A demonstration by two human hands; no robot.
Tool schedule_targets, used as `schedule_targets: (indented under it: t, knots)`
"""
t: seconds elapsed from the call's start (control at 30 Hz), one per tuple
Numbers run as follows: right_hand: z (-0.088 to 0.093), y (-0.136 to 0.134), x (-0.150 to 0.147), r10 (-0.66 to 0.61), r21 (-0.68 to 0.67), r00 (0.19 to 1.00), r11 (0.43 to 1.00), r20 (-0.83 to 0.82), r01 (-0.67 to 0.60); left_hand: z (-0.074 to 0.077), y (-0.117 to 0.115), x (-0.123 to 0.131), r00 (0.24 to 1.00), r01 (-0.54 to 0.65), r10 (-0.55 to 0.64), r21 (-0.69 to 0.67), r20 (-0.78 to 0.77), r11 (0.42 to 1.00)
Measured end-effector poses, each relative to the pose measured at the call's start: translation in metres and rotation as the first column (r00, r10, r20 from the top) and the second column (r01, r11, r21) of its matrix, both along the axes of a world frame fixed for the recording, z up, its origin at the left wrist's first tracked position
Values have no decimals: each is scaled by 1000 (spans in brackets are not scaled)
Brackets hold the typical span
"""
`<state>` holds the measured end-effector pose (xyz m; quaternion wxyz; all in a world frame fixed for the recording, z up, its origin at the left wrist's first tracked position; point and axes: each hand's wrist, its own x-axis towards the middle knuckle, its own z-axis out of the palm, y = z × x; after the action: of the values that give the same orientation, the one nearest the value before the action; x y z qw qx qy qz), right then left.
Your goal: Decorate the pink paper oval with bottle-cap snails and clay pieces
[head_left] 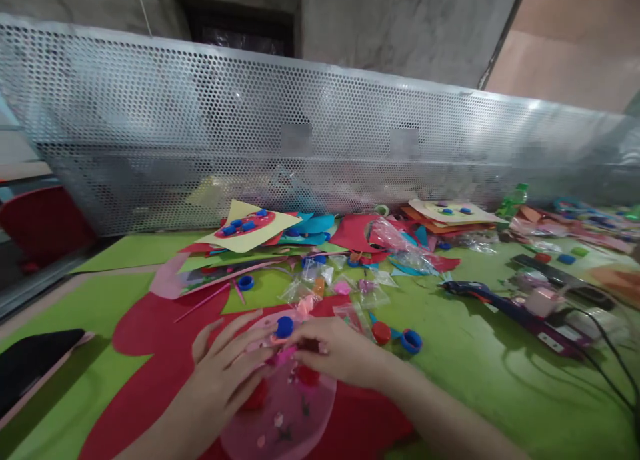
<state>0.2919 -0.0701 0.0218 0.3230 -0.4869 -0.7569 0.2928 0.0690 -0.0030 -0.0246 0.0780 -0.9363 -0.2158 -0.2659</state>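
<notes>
A pink translucent oval sheet (287, 420) lies on large red paper (145, 393), with red caps, a bright pink piece and small decorations on it. My left hand (225, 373) rests over its left side, fingers spread and holding nothing. A blue cap (285, 327) stands near its fingertips. From the right, my right hand (335, 350) reaches over the oval with thumb and fingers curled together near the bright pink piece; whatever is between them is too small to make out. Just beyond the hands sits a salmon-coloured ruffled piece (306, 305).
A glue gun (500, 307) with cables lies at the right. Loose caps (411, 341), plastic bags (313, 273) and stacked coloured paper (250, 227) lie beyond the hands. A dark device (37, 367) is at the left. A perforated metal panel (345, 113) borders the back.
</notes>
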Motion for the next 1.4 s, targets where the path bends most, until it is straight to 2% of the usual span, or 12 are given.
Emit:
schedule_targets:
  t: [0.13, 0.23, 0.37, 0.43, 0.6, 0.7, 0.87, 1.1, 1.23, 1.4]
  knots:
    - [-1, -1, -4, 7, 43, 996, 999, 85, -11, -4, 5, 1, 1000, 13, -15, -59, -24, 998]
    - [-1, -1, -4, 25, 78, 989, 996, 149, -37, -2, 10, 0, 1000, -7, 7, -46, 1, 999]
    - [2, -2, -3, 35, 120, 968, 991, 248, -67, 4, 15, 2, 994, 104, -102, 54, -43, 993]
    - [3, -1, -2, 14, 145, 955, 988, 296, -60, 6, 13, 8, 991, 128, -125, 56, -50, 990]
    - [1, 1, 0, -43, 213, 918, 976, 393, -45, 6, -3, 22, 998, -47, 50, -57, 38, 997]
    - [-2, 1, -1, -29, 243, 892, 966, 450, -91, 1, -5, 19, 997, -55, 56, -42, 43, 998]
    - [-5, 1, -6, -21, 272, 851, 952, 524, -143, -8, 4, 8, 999, -18, 22, 79, -47, 997]
    - [-12, 1, -9, -25, 318, 840, 931, 542, -178, -2, -4, 15, 999, -27, 23, 79, 49, 996]
    - [-12, -1, -9, -1, 326, 850, 924, 526, -200, 1, -8, 14, 997, 16, -24, 109, 74, 994]
    - [-5, -4, -8, 17, 301, 906, 941, 423, -158, -1, -5, 8, 994, 42, -52, 101, 96, 994]
